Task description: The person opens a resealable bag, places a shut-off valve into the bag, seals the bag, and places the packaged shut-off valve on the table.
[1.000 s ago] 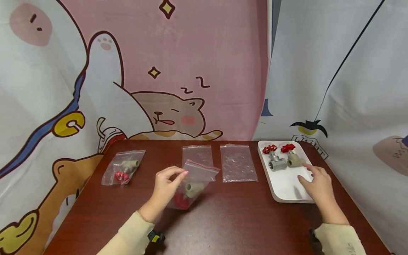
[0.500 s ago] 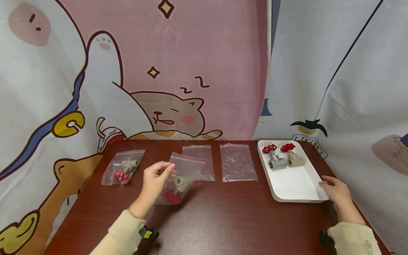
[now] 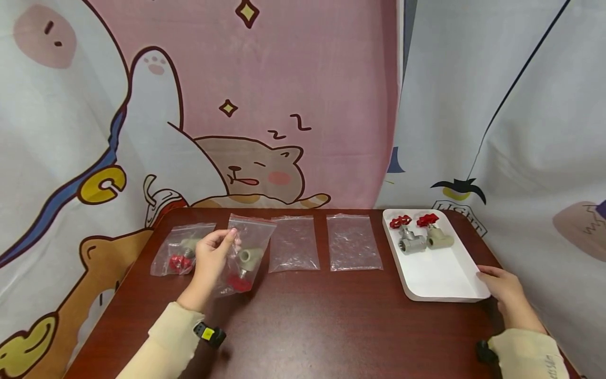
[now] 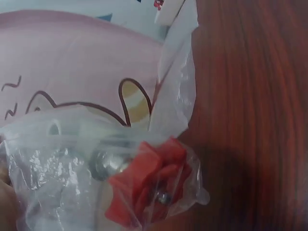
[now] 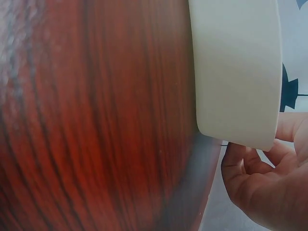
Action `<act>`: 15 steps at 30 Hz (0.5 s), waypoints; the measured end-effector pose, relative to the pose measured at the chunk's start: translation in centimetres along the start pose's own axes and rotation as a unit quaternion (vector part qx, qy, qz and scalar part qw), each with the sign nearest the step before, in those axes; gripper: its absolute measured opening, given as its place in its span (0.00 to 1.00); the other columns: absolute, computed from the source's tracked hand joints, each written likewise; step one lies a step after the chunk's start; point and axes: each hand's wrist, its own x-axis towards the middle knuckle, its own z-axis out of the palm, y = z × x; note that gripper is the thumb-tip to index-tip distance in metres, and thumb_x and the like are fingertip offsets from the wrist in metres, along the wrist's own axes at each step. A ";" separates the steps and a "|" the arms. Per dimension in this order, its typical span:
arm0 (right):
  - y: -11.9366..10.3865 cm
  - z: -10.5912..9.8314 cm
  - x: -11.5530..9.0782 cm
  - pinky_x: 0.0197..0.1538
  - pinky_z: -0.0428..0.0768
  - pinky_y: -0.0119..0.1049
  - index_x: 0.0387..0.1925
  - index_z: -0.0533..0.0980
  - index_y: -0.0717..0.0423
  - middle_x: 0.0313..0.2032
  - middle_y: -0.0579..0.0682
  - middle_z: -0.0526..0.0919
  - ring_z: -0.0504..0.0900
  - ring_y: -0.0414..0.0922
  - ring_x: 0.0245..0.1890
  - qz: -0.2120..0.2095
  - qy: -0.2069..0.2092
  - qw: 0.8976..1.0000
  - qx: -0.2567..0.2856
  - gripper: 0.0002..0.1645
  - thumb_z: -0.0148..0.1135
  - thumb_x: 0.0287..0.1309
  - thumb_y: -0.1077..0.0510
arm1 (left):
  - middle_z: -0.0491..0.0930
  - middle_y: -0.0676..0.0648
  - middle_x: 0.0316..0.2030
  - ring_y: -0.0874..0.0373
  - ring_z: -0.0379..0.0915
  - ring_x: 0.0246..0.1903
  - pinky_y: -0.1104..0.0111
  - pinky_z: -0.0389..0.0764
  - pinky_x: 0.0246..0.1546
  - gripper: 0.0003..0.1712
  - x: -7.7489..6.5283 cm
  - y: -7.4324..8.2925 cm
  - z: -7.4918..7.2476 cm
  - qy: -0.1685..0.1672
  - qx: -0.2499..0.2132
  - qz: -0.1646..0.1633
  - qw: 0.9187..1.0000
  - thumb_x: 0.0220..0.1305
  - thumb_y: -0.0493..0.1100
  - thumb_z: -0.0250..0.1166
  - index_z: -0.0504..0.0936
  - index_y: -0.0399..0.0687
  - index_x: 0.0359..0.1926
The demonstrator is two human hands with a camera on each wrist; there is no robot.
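My left hand (image 3: 210, 258) pinches the upper left edge of a clear zip bag (image 3: 255, 231), which hangs tilted over the left part of the table. Inside the bag is a valve (image 3: 249, 258) with a beige body and a red handwheel (image 4: 149, 180), seen large through the plastic in the left wrist view. Just behind that hand, another bagged valve (image 3: 180, 262) lies on the table. My right hand (image 3: 506, 292) grips the right side of a white tray (image 3: 440, 279); in the right wrist view its fingers (image 5: 236, 168) curl at the tray's corner.
Two flat clear bags (image 3: 294, 245) (image 3: 354, 243) lie side by side at the back of the brown table (image 3: 331, 326). In the tray are a silver valve (image 3: 411, 242) and a beige valve (image 3: 438, 238), both with red handwheels. A printed cloth (image 3: 307, 79) hangs behind the table.
The left hand has carried the bagged valve leftward, uncovering the flat bag behind it. The right hand has moved from inside the tray, beside the beige valve, to the tray's right side.
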 end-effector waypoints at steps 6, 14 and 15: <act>0.3 0.0 0.3 0.62 0.55 0.68 0.67 0.53 0.70 0.67 0.74 0.48 0.50 0.69 0.65 0.000 0.005 1.000 -0.003 0.36 0.45 0.68 0.50 | 0.82 0.50 0.19 0.63 0.79 0.18 0.74 0.78 0.20 0.15 1.2 0.5 0.4 0.003 0.058 -0.021 0.998 0.62 0.38 0.63 0.79 0.23 0.34; 0.2 0.2 0.2 0.59 0.59 0.68 0.67 0.54 0.70 0.67 0.74 0.50 0.53 0.69 0.64 0.003 0.015 1.000 -0.009 0.35 0.45 0.69 0.50 | 0.84 0.38 0.26 0.67 0.77 0.19 0.77 0.74 0.18 0.17 3.8 -3.0 0.7 0.032 0.163 0.003 0.986 0.61 0.49 0.65 0.84 0.36 0.34; 0.3 0.2 0.2 0.59 0.59 0.67 0.67 0.54 0.70 0.66 0.75 0.51 0.54 0.69 0.64 0.001 0.018 1.000 -0.009 0.35 0.45 0.69 0.50 | 0.84 0.38 0.26 0.67 0.77 0.19 0.77 0.74 0.18 0.17 4.1 -3.2 0.9 0.034 0.178 0.012 0.983 0.61 0.50 0.65 0.84 0.38 0.34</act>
